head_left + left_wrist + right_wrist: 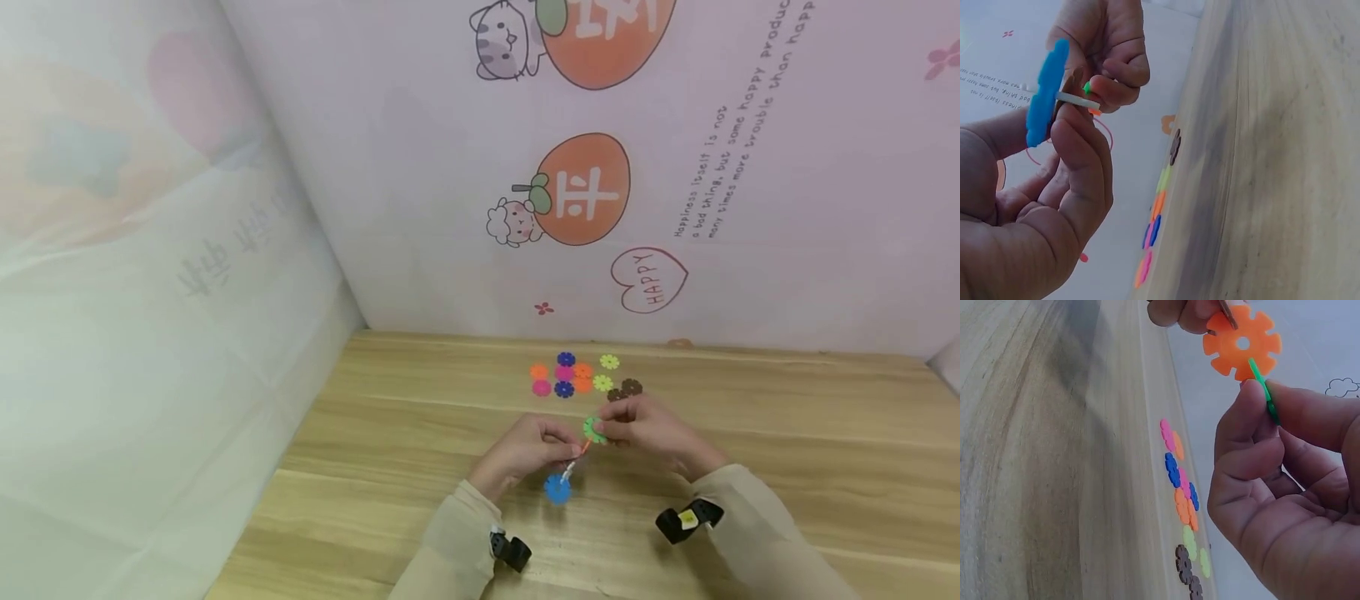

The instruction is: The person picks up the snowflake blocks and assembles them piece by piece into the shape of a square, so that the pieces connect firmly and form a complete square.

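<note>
My left hand grips a short chain of notched plastic snowflake discs, with thumb and fingers around its middle. A blue disc forms the near end, and a white disc, seen edge-on, is slotted into it. Beyond that come a brown disc, partly behind the left fingers, and an orange disc facing the right wrist camera. With thumb and index finger, my right hand pinches a green disc. Its edge meets the orange disc's lower rim. In the head view, the chain slants up from blue to green.
Loose discs lie on the wooden table just beyond the hands: dark blue, pink, orange, yellow-green and brown. A printed cloth wall rises behind the table, and another cloth hangs at the left.
</note>
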